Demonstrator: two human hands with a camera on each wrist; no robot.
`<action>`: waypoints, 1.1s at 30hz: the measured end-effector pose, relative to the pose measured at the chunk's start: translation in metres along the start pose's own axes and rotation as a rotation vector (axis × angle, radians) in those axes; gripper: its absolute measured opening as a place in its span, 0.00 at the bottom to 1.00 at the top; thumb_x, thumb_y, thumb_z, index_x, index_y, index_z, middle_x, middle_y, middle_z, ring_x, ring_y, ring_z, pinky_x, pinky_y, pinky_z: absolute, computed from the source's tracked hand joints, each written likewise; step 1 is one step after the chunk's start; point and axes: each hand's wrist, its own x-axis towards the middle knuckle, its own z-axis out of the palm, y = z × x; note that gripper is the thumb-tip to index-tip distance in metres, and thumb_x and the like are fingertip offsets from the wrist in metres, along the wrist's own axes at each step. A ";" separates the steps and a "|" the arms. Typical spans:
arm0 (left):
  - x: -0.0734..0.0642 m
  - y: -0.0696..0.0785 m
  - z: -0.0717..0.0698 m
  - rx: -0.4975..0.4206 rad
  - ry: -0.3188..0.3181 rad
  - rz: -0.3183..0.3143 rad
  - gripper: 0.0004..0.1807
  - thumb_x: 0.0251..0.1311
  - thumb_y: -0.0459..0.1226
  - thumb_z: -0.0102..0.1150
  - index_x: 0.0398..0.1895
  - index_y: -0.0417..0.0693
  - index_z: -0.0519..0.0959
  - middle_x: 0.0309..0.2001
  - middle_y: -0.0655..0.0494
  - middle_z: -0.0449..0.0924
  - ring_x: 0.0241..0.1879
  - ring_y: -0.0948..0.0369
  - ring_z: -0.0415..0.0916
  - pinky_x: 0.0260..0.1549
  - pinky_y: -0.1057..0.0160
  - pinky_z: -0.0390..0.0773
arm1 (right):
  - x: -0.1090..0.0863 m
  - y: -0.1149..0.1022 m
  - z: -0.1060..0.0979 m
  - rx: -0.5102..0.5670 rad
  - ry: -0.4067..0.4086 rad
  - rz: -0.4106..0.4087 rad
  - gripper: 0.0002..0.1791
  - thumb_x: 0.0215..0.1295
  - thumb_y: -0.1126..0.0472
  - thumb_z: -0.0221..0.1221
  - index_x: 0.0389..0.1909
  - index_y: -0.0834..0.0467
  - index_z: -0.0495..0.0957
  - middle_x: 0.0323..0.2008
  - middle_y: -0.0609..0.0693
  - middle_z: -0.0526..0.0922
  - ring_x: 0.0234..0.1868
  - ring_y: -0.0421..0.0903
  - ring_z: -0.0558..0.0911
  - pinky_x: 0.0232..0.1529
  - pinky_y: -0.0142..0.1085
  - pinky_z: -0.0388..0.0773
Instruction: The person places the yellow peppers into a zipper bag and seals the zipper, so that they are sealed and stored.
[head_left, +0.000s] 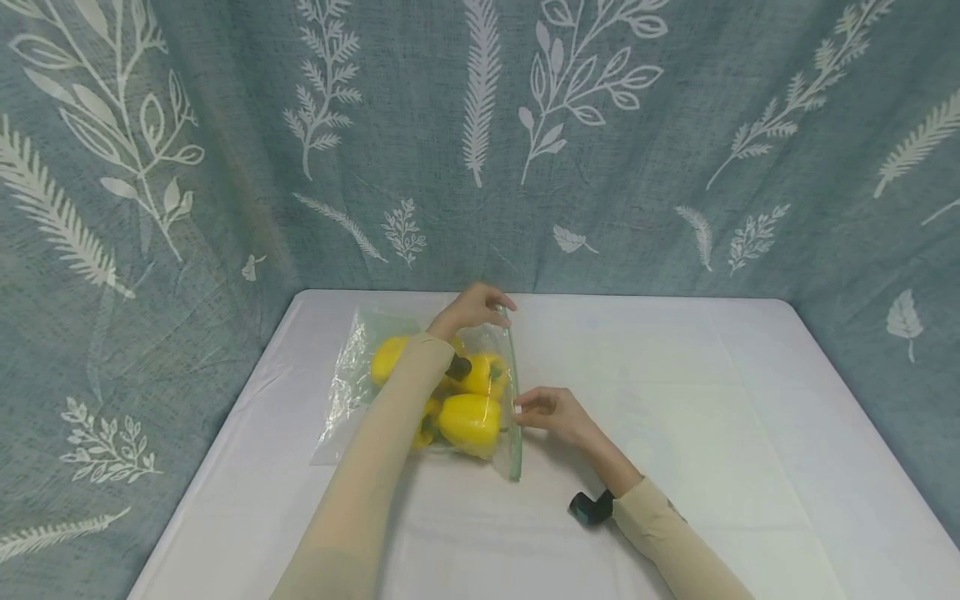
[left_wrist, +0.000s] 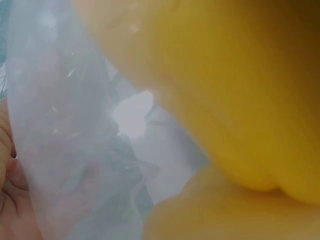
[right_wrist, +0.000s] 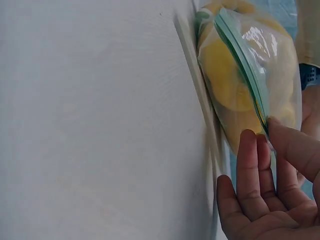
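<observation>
A clear zip-top bag [head_left: 348, 400] with a green zip strip [head_left: 516, 454] lies on the table with several yellow bell peppers [head_left: 470, 421] inside. My left hand [head_left: 474, 308] holds the bag's opening at the far end of the strip; in the left wrist view, part of that hand [left_wrist: 15, 195] shows beside the clear plastic, with peppers [left_wrist: 215, 100] close up. Midway along the strip, my right hand [head_left: 557, 413] pinches it between thumb and fingers. The right wrist view shows this right hand [right_wrist: 270, 195] at the green strip [right_wrist: 242, 65]. My left forearm covers some peppers.
A white cloth covers the table [head_left: 675, 375]. Behind it and along the sides hangs a blue-green curtain [head_left: 420, 125] with white leaf prints. A black wrist device [head_left: 592, 507] sits under the right wrist, and another [head_left: 459, 367] at the left wrist.
</observation>
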 end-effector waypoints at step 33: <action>-0.001 -0.002 -0.006 -0.050 0.063 -0.051 0.16 0.55 0.30 0.62 0.48 0.36 0.79 0.53 0.44 0.76 0.49 0.51 0.71 0.51 0.56 0.72 | -0.027 0.006 0.002 -0.003 -0.164 -0.026 0.13 0.53 0.64 0.65 0.38 0.66 0.80 0.34 0.55 0.85 0.33 0.39 0.81 0.38 0.33 0.75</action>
